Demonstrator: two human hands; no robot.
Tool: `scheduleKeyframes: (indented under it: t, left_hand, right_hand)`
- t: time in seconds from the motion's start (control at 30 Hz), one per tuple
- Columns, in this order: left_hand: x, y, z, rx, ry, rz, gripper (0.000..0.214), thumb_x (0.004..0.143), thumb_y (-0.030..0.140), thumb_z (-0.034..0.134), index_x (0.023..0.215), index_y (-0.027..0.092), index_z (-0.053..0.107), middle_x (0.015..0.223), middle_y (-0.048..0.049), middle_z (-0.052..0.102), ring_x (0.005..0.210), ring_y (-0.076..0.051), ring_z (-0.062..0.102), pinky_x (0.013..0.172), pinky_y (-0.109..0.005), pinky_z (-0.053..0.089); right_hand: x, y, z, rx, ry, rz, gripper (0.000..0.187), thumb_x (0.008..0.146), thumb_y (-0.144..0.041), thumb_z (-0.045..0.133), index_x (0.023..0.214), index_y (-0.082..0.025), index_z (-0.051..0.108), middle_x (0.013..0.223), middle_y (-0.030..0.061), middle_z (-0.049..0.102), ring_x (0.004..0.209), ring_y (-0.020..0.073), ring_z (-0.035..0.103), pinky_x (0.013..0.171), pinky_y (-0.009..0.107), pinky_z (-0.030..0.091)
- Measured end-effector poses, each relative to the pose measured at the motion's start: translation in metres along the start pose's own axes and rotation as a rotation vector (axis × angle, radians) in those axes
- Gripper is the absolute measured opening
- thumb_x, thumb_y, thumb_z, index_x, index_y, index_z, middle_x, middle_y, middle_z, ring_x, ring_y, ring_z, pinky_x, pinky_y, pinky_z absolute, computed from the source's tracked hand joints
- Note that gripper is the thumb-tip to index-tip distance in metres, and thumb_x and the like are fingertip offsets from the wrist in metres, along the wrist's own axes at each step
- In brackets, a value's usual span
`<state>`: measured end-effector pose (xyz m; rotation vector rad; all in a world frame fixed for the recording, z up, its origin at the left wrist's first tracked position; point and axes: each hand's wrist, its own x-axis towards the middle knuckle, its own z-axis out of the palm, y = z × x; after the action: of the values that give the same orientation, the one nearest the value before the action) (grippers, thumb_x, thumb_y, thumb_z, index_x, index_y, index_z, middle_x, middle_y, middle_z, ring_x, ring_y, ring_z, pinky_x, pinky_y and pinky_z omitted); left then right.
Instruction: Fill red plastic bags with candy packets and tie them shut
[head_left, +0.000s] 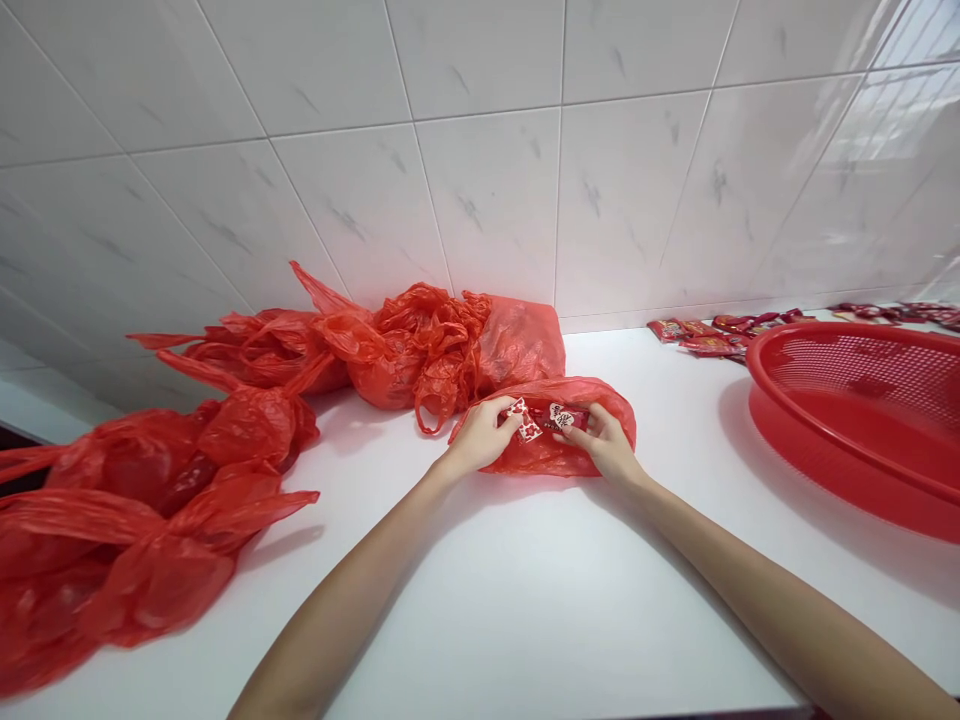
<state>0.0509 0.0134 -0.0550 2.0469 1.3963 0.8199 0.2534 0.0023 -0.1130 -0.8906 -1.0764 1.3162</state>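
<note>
An opened red plastic bag [541,462] lies on the white table in front of me, its mouth spread wide. At the mouth's left side, my left hand [482,436] is closed on a small white packet with red patterning [528,421]. My right hand [611,450] reaches in from the other side, its thumb and fingers closed on a red packet with a white label and dark lettering [562,417]. The two packets are close together over the bag's inside. What lies deeper in the bag is mostly hidden.
Several filled red plastic bags [150,460] stand along the left, and more bunched bags [420,340] sit against the tiled wall [487,180]. At right is a large red mesh basket [825,425]. Small red packets [709,345] lie behind it on the white table [525,600].
</note>
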Motion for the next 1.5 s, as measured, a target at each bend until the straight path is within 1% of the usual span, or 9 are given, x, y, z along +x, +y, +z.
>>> scheduleKeyframes:
  t: [0.2, 0.47, 0.67, 0.77, 0.9, 1.1, 1.17, 1.33, 1.5]
  left_hand:
    - [0.001, -0.005, 0.005, -0.076, -0.056, -0.022, 0.019, 0.086, 0.028, 0.053, 0.086, 0.019, 0.070, 0.085, -0.0017, 0.073, 0.081, -0.019, 0.064, 0.076, -0.027, 0.051]
    - [-0.001, -0.003, 0.009, -0.110, -0.077, -0.057, 0.017, 0.082, 0.025, 0.051, 0.074, 0.019, 0.064, 0.073, 0.0013, 0.068, 0.069, -0.016, 0.061, 0.066, -0.026, 0.048]
    - [-0.004, -0.002, 0.012, -0.086, -0.039, -0.066, 0.025, 0.079, 0.025, 0.064, 0.102, 0.019, 0.071, 0.104, -0.0041, 0.076, 0.092, -0.022, 0.068, 0.080, -0.031, 0.054]
    - [-0.005, -0.004, 0.014, -0.161, -0.108, -0.008, 0.032, 0.082, 0.023, 0.063, 0.112, 0.018, 0.071, 0.114, -0.0066, 0.075, 0.099, -0.023, 0.070, 0.083, -0.032, 0.056]
    - [-0.005, -0.007, 0.011, -0.233, -0.241, 0.006, 0.023, 0.084, 0.031, 0.065, 0.098, 0.015, 0.075, 0.098, -0.0071, 0.077, 0.083, -0.022, 0.072, 0.075, -0.031, 0.056]
    - [-0.003, -0.005, -0.001, -0.114, -0.254, 0.018, 0.029, 0.083, 0.042, 0.067, 0.089, 0.016, 0.077, 0.088, -0.0037, 0.077, 0.079, -0.021, 0.068, 0.070, -0.028, 0.051]
    - [-0.002, -0.004, -0.005, -0.087, -0.259, -0.002, 0.030, 0.082, 0.044, 0.067, 0.087, 0.017, 0.078, 0.086, -0.0031, 0.077, 0.077, -0.021, 0.068, 0.068, -0.028, 0.050]
    - [-0.001, -0.004, -0.007, -0.123, -0.259, 0.000, 0.032, 0.081, 0.046, 0.068, 0.087, 0.016, 0.078, 0.085, -0.0036, 0.077, 0.076, -0.020, 0.068, 0.070, -0.028, 0.050]
    - [-0.003, -0.004, -0.005, -0.220, -0.285, -0.021, 0.033, 0.081, 0.046, 0.070, 0.093, 0.016, 0.078, 0.092, -0.0045, 0.077, 0.081, -0.021, 0.069, 0.074, -0.028, 0.051]
  right_hand:
    - [-0.003, -0.004, 0.003, 0.052, -0.051, 0.032, 0.041, 0.062, -0.035, 0.090, 0.095, -0.022, 0.069, 0.098, 0.0040, 0.076, 0.094, 0.0254, 0.072, 0.085, 0.041, 0.063]
    - [0.000, -0.005, 0.002, 0.174, -0.102, 0.110, 0.043, 0.060, -0.035, 0.093, 0.093, -0.020, 0.068, 0.089, 0.0058, 0.079, 0.084, 0.0243, 0.078, 0.088, 0.038, 0.063]
    - [-0.001, -0.003, 0.001, 0.224, -0.107, 0.157, 0.037, 0.063, -0.029, 0.092, 0.091, -0.019, 0.070, 0.089, 0.0075, 0.079, 0.087, 0.0247, 0.078, 0.090, 0.037, 0.063]
    - [-0.001, -0.005, 0.000, 0.217, -0.110, 0.173, 0.035, 0.064, -0.028, 0.090, 0.091, -0.018, 0.071, 0.087, 0.0078, 0.079, 0.085, 0.0233, 0.078, 0.088, 0.034, 0.064]
    - [-0.001, -0.008, -0.001, 0.167, -0.095, 0.156, 0.036, 0.062, -0.031, 0.091, 0.088, -0.018, 0.070, 0.085, 0.0072, 0.077, 0.084, 0.0223, 0.077, 0.083, 0.031, 0.064]
    - [0.000, -0.004, -0.002, -0.028, -0.007, 0.065, 0.037, 0.068, -0.040, 0.086, 0.091, -0.021, 0.064, 0.084, 0.0045, 0.074, 0.067, 0.0222, 0.072, 0.059, 0.034, 0.061]
    - [0.000, -0.002, -0.003, -0.114, 0.039, 0.024, 0.034, 0.071, -0.041, 0.083, 0.091, -0.022, 0.063, 0.086, 0.0041, 0.073, 0.071, 0.0231, 0.071, 0.064, 0.036, 0.060]
    - [-0.001, -0.006, -0.001, -0.279, 0.040, -0.073, 0.033, 0.073, -0.039, 0.079, 0.100, -0.023, 0.070, 0.114, 0.0061, 0.073, 0.114, 0.0287, 0.062, 0.106, 0.043, 0.045]
    - [-0.008, -0.017, 0.005, -0.336, -0.095, -0.088, 0.035, 0.085, -0.054, 0.064, 0.081, -0.020, 0.071, 0.094, 0.0061, 0.074, 0.101, 0.0281, 0.065, 0.096, 0.042, 0.049]
